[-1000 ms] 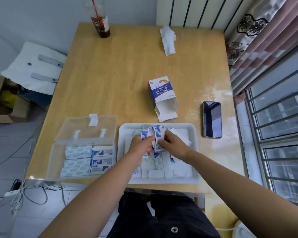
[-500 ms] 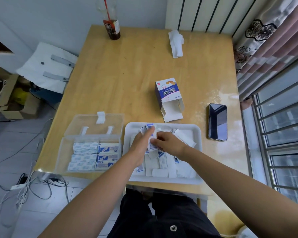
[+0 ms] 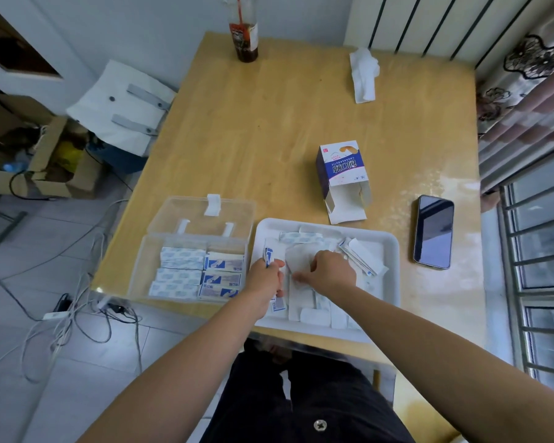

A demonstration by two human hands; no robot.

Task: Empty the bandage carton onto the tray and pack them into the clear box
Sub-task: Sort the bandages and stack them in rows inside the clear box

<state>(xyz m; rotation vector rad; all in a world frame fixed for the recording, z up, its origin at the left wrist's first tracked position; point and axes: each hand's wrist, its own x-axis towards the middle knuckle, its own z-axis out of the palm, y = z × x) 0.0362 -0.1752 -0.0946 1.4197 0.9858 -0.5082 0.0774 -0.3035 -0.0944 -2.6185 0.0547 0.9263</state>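
Holding a thin sheaf of bandages (image 3: 268,254) upright in left hand (image 3: 266,278), fingers curled round it, over the left edge of the tray (image 3: 395,266). Reaching with right hand (image 3: 331,271) into the loose bandages (image 3: 301,302) mid-tray, fingertips (image 3: 296,276) down on a white wrapper; cannot tell whether pinching or only touching. Lying emptied just beyond the tray's far edge, mouth open: carton (image 3: 341,167). Sitting at the near left corner of the desk (image 3: 269,123), lid back, two neat columns inside: clear box (image 3: 139,270). Judged featherweight, thin, floppy, with slick paper wrappers; likely to slide and fan out. Best to pinch across the short middle, square the edges against the tray floor, then lay flat on the stacks.
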